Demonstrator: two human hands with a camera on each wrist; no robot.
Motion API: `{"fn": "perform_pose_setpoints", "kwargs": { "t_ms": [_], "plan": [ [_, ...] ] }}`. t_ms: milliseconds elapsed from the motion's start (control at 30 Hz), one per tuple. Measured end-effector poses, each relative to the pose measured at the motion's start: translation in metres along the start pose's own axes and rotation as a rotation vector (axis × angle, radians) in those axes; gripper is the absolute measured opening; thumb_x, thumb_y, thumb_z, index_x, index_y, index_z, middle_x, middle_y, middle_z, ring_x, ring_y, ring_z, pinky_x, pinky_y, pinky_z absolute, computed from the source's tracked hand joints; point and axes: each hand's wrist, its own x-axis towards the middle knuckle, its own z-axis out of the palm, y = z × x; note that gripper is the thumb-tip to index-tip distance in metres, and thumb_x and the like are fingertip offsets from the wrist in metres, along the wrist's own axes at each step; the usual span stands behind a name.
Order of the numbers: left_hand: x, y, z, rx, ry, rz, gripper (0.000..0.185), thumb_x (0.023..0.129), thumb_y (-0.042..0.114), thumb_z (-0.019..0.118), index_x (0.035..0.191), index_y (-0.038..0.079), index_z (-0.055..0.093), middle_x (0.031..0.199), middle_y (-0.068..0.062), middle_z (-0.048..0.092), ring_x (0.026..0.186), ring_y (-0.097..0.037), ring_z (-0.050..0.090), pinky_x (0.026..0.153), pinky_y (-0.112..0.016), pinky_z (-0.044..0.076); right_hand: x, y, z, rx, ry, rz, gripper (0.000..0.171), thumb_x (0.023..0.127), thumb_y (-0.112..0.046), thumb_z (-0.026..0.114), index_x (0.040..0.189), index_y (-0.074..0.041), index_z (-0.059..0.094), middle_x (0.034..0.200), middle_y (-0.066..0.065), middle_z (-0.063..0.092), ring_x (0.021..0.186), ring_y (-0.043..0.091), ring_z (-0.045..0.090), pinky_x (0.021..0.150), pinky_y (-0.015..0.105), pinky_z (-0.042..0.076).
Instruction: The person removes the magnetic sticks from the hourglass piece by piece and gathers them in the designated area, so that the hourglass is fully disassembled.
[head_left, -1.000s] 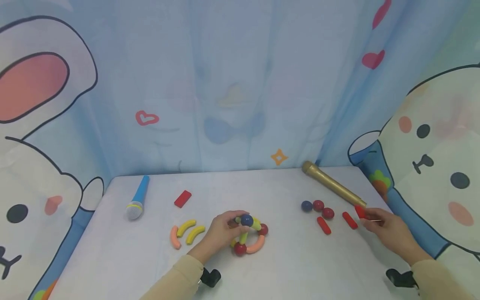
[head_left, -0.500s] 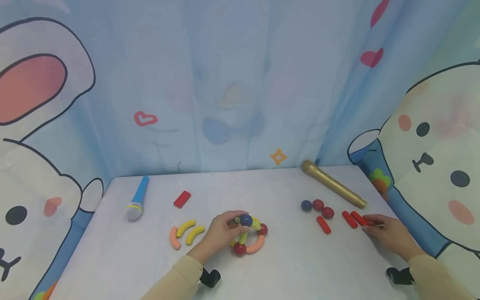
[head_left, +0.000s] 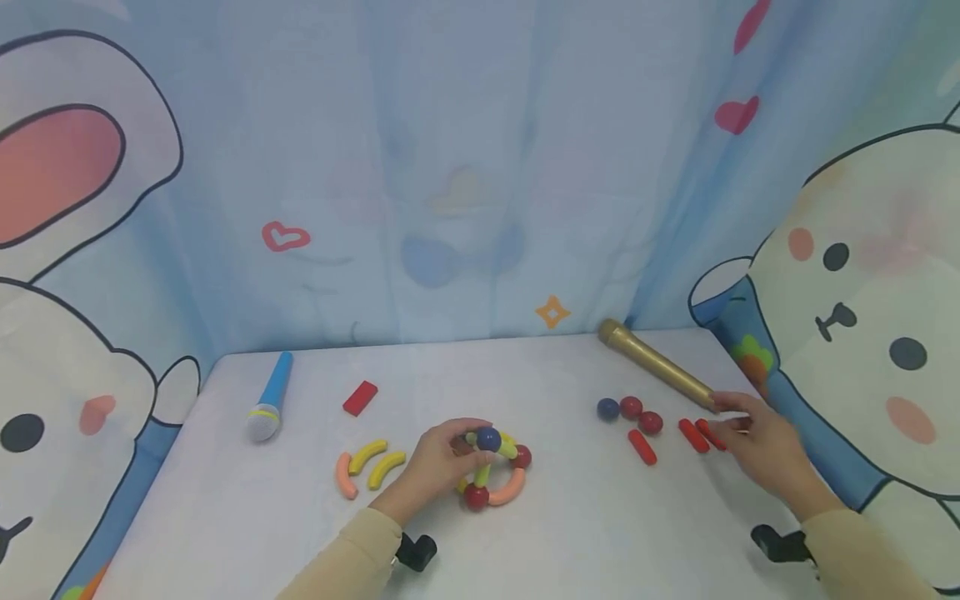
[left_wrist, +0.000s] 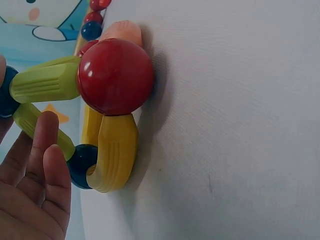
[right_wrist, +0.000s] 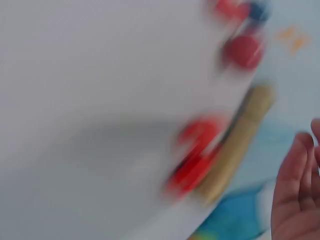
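Toy structure (head_left: 491,471) of sticks and balls sits near the front middle of the white table (head_left: 570,533) — blue ball (head_left: 488,438) on top, red balls at the base, yellow-green and orange curved sticks between them. Left hand (head_left: 435,462) is curled around its left side, fingertips pinching near the blue ball. The left wrist view shows a red ball (left_wrist: 115,76) and a yellow curved stick (left_wrist: 114,152) resting on the table, fingers (left_wrist: 42,150) just beside the sticks.

Right hand (head_left: 757,446) is over the table's right edge, fingers relaxed and spread, holding nothing (right wrist view is blurred, but the palm looks empty). Just left of its fingertips lie two red sticks (head_left: 701,435) side by side; a third red stick (head_left: 642,446) lies further left.

Beyond those — three loose balls (head_left: 630,411), one blue and two red, and a gold microphone (head_left: 656,365) running diagonally toward the back. Left of the structure: two yellow curved sticks (head_left: 377,462), an orange one (head_left: 345,475), a red block (head_left: 360,397), a blue microphone (head_left: 270,407).
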Motion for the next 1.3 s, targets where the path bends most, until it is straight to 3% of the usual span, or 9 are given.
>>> {"fn": "perform_pose_setpoints", "kwargs": {
  "t_ms": [133,267,433,600,867,1133,1300],
  "plan": [
    [0.001,-0.004,0.0,0.01,-0.006,-0.033,0.043,0.085,0.023,0.081,0.125,0.024,0.066,0.104,0.007,0.062,0.092,-0.017,0.059,0.069,-0.029,0.055,0.008,-0.074,0.03,0.109,-0.075,-0.193,0.038,0.093,-0.011,0.071,0.13,-0.009,0.059,0.12,0.011,0.064,0.098,0.026,0.063,0.075,0.023,0.055],
    [0.003,-0.007,0.002,0.012,-0.026,-0.046,0.047,0.084,0.026,0.082,0.128,0.024,0.064,0.107,0.005,0.061,0.092,-0.017,0.059,0.072,-0.03,0.056,0.013,-0.14,0.076,0.257,-0.233,-0.312,0.038,0.091,-0.019,0.075,0.127,-0.018,0.063,0.119,0.001,0.065,0.093,0.014,0.063,0.078,0.026,0.055],
    [0.006,-0.01,0.006,0.017,-0.045,0.0,0.052,0.084,0.022,0.082,0.131,0.017,0.061,0.117,0.004,0.06,0.096,-0.016,0.061,0.077,-0.029,0.056,0.014,-0.185,0.116,0.336,-0.376,-0.444,0.043,0.087,-0.02,0.079,0.127,-0.017,0.063,0.116,0.0,0.063,0.087,0.01,0.063,0.075,0.028,0.056],
    [0.01,-0.01,0.007,0.004,-0.073,-0.007,0.057,0.083,0.016,0.083,0.134,0.011,0.058,0.114,0.001,0.061,0.096,-0.016,0.064,0.077,-0.03,0.057,0.013,-0.197,0.128,0.309,-0.392,-0.464,0.047,0.081,-0.013,0.084,0.124,-0.016,0.065,0.109,-0.006,0.059,0.082,0.011,0.062,0.069,0.027,0.055],
    [0.009,-0.012,0.005,-0.01,-0.098,-0.062,0.067,0.08,0.026,0.086,0.138,0.01,0.055,0.113,0.0,0.062,0.099,-0.017,0.062,0.079,-0.033,0.057,0.015,-0.196,0.137,0.312,-0.443,-0.424,0.045,0.085,-0.011,0.08,0.126,-0.016,0.064,0.106,-0.009,0.062,0.083,0.013,0.06,0.065,0.029,0.055],
    [0.011,-0.016,0.004,-0.09,-0.132,-0.052,0.049,0.081,0.021,0.085,0.123,0.014,0.061,0.093,0.001,0.066,0.083,-0.016,0.063,0.068,-0.03,0.055,0.017,-0.193,0.143,0.445,-0.49,-0.4,0.042,0.087,-0.011,0.078,0.125,-0.016,0.062,0.116,-0.006,0.063,0.106,0.014,0.062,0.091,0.034,0.054],
    [0.011,-0.016,0.004,-0.105,-0.132,-0.048,0.047,0.081,0.021,0.085,0.121,0.014,0.062,0.09,0.0,0.067,0.081,-0.016,0.064,0.069,-0.029,0.055,0.017,-0.191,0.144,0.497,-0.517,-0.397,0.042,0.088,-0.011,0.076,0.126,-0.016,0.061,0.118,-0.005,0.063,0.105,0.015,0.062,0.091,0.032,0.053]
  ]
}}
